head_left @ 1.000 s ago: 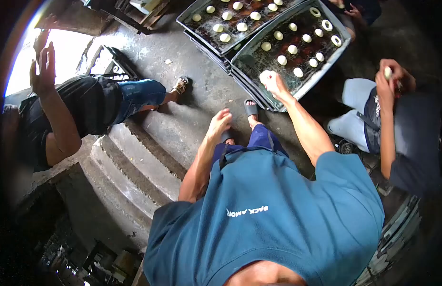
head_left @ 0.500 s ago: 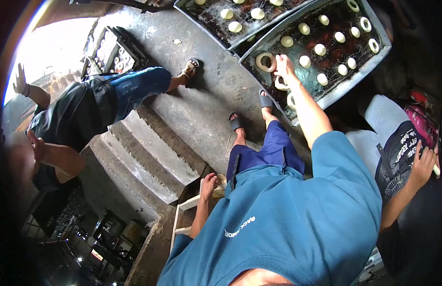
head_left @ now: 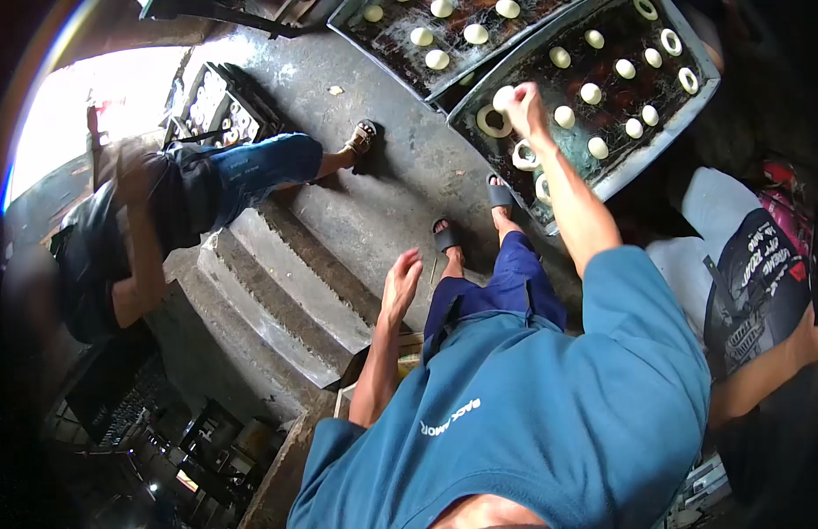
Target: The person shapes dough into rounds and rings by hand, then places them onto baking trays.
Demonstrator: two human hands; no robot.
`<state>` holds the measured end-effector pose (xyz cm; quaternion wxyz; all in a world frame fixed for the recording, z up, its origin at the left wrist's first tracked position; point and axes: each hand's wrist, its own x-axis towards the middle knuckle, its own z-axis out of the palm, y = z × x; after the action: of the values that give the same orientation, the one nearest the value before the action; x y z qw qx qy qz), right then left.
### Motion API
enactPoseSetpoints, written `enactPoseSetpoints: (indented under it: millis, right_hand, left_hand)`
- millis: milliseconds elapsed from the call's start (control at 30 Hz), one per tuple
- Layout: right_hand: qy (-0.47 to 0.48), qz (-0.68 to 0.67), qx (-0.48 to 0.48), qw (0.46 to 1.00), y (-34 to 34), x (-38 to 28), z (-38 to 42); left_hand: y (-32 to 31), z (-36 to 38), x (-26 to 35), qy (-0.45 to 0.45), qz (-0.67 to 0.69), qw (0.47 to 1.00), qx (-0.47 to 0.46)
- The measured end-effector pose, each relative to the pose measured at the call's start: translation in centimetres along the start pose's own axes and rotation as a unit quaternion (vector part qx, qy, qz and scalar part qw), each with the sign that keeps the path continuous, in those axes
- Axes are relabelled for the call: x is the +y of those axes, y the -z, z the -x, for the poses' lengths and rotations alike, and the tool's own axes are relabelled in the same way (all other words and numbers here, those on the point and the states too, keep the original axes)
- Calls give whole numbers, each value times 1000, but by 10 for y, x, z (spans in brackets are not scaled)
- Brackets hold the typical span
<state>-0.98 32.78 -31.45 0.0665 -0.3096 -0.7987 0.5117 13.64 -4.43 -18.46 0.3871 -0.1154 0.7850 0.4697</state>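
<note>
My right hand (head_left: 528, 115) is closed over the left part of a dark metal tray (head_left: 616, 187), its fingers pinching a pale dough ball (head_left: 503, 98). Just below that ball, a large dough ring (head_left: 489, 129) lies on the tray, with a smaller dough ring (head_left: 525, 156) near my wrist. Other dough balls (head_left: 590, 93) are spread in loose rows across the tray. My left hand (head_left: 402, 280) is raised in front of the concrete steps, fingers loosely extended, with nothing visible in it.
A second tray (head_left: 382, 55) with dough balls adjoins at the upper left. Concrete steps (head_left: 285, 282) rise at left, where a person in denim shorts (head_left: 268, 166) stands near stacked racks (head_left: 216, 106). Another person (head_left: 753, 291) sits close on my right.
My right hand has moved from the dough rings up to a dough ball and now grips it. My left hand has lifted off the wooden frame. The person at left has shifted their arms.
</note>
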Motion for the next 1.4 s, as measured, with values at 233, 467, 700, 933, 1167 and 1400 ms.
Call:
enactPoseSetpoints:
  millis: [233,467,700,933,1167,1400]
  right_hand:
    - [-109,-329,-229,910,36,-118,211]
    - [24,-256,-131,957,46,-147,280]
    - [236,-29,-20,971,61,-203,307]
    - [17,-494,-73,866,75,-235,332]
    - [-71,-346,-109,929,101,-223,330]
    - [-130,-155,-203,958,129,-178,265]
  left_hand:
    - [-30,1,111,-111,242,960,-89]
    - [-27,38,117,-219,187,945,-156]
    - [3,82,134,-382,329,848,-164]
    - [28,93,124,-167,288,813,-478]
    - [19,68,124,-127,182,892,-394]
    - [-21,-3,121,-118,433,824,-346]
